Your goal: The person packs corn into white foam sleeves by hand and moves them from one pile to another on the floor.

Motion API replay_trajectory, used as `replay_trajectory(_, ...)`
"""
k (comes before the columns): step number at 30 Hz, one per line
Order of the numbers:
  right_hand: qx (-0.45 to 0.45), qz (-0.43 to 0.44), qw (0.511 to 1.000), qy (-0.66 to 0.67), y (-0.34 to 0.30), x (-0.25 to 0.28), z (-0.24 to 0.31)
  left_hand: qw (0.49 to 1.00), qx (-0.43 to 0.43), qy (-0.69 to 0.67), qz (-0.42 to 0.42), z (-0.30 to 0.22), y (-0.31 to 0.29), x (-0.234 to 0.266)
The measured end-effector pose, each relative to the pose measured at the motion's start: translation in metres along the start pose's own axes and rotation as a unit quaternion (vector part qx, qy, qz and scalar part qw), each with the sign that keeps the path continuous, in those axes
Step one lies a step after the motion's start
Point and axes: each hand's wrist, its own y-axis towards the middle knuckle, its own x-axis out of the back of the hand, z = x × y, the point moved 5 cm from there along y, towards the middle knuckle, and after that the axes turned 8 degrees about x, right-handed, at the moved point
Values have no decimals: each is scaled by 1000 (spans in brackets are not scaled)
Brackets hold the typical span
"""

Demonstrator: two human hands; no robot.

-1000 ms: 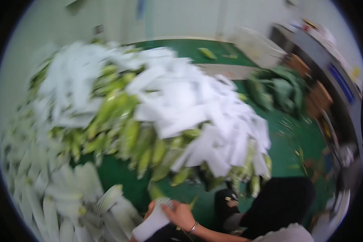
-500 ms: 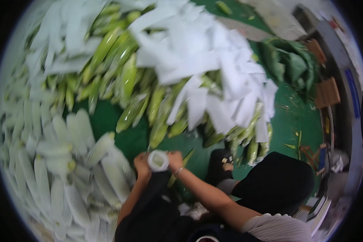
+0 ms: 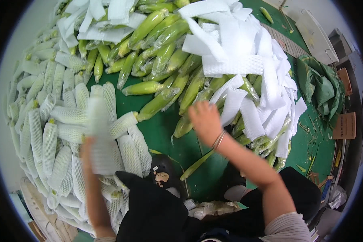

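Observation:
My left hand (image 3: 87, 153), smeared by motion, holds a corn cob in a white foam net sleeve (image 3: 101, 133) upright over the pile of sleeved cobs at the left. My right hand (image 3: 205, 121) reaches forward to the near edge of the green corn heap. Its fingers curl down on a husked-green corn cob in clear film (image 3: 184, 126), their tips partly hidden. Just beyond it lie more film-wrapped corn cobs (image 3: 161, 103). Flat white foam net sleeves (image 3: 232, 64) are strewn over the heap, close to my right hand.
Sleeved cobs (image 3: 52, 139) fill the left side. Green floor (image 3: 165, 131) shows between the two piles, with a loose leaf (image 3: 195, 165) by my shoes. A crumpled green sack (image 3: 320, 84) and a cardboard box (image 3: 345, 126) stand at the right.
My hands were together at a white foam sleeve's open mouth. Now the left has swung left with a sleeved cob, and the right has moved forward onto the corn heap. The view has shifted too.

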Motion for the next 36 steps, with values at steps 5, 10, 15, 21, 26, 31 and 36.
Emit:
replay_trajectory(5,151,51,982,-99,-15,-35,-88,952,-164,-228,-121,-228,-75,109)
replay_trajectory(10,68,-231,919,311,34,69,-3,904,-335,63,-259,-205,-48,118)
replay_trajectory(15,-210,-199,371,883,40,-49,72,967,-116,65,218,21,21,-243)
replay_trajectory(21,-387,-243,649,608,-65,-148,38,947,65,-80,304,100,-35,-343)
replay_trajectory(26,-450,-297,192,820,-79,-171,38,970,-89,72,215,105,-6,-350)
replay_trajectory(31,-476,-258,497,678,-91,-179,44,895,-49,340,284,132,4,-357)
replay_trajectory(36,-499,-83,724,469,-117,-32,52,875,298,242,294,88,-112,-325)
